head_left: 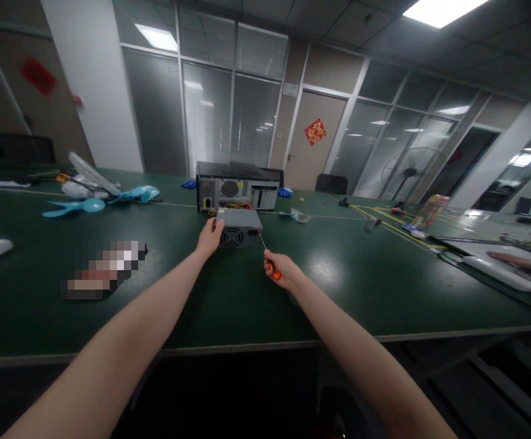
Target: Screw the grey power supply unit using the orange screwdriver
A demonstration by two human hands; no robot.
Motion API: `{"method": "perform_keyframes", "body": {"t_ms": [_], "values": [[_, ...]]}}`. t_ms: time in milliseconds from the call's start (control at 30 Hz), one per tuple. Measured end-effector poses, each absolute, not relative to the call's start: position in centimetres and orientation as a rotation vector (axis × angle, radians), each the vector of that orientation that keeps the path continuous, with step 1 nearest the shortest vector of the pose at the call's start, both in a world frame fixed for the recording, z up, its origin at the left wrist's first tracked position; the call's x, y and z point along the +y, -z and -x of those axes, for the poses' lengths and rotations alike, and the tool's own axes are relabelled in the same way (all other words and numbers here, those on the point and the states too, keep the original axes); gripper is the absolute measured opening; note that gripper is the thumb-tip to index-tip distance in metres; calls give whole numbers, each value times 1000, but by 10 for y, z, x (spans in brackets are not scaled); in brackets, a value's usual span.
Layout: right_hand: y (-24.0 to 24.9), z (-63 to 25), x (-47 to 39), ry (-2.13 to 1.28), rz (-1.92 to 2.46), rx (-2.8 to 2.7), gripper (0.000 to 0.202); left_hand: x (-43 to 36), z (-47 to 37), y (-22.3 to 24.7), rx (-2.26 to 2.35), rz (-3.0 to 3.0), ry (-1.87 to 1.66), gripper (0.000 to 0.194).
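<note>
A grey computer power supply [240, 218] rests on the green table, its black fan grille towards me. My left hand [209, 238] grips its left side, with the thumb near the top edge. In my right hand [281, 268] is a screwdriver [275, 271] with an orange and black handle. Its thin shaft points up and left, and the tip is at the right edge of the power supply's near face; whether it sits in a screw is too small to tell. Right behind lies an open computer case [265, 195] with coloured wires near the power supply.
Light blue fan blades [77, 206] and a white fan part [94, 183] lie at the left on the green table [228, 305]. A pixelated object [110, 268] is nearer me. Blue gloves [285, 192] lie beside the case. White panels [500, 273] and cables are at the right.
</note>
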State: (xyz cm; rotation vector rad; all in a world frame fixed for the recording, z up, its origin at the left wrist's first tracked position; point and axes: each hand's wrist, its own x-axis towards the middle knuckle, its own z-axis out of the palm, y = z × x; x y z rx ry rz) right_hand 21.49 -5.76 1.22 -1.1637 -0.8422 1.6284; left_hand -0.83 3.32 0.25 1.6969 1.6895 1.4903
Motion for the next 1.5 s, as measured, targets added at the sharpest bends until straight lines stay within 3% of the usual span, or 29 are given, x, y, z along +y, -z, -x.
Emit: {"method": "perform_keyframes", "body": {"t_ms": [267,500,733,933,1500], "values": [[-12,-216,-58,-1622,1172,-824,15,33,8,-2,1668,-1700,-1498,51],[-14,-217,-60,-1713,1096,-790,31,30,8,-4,1676,-1694,-1479,52],[-14,-216,-60,-1636,1146,-786,17,35,10,-1,1647,-1717,-1502,53],[-17,-216,-62,-1707,1100,-788,29,36,9,0,1655,-1703,-1498,53],[-16,-216,-61,-1674,1147,-789,22,30,8,-4,1669,-1692,-1479,51]]}}
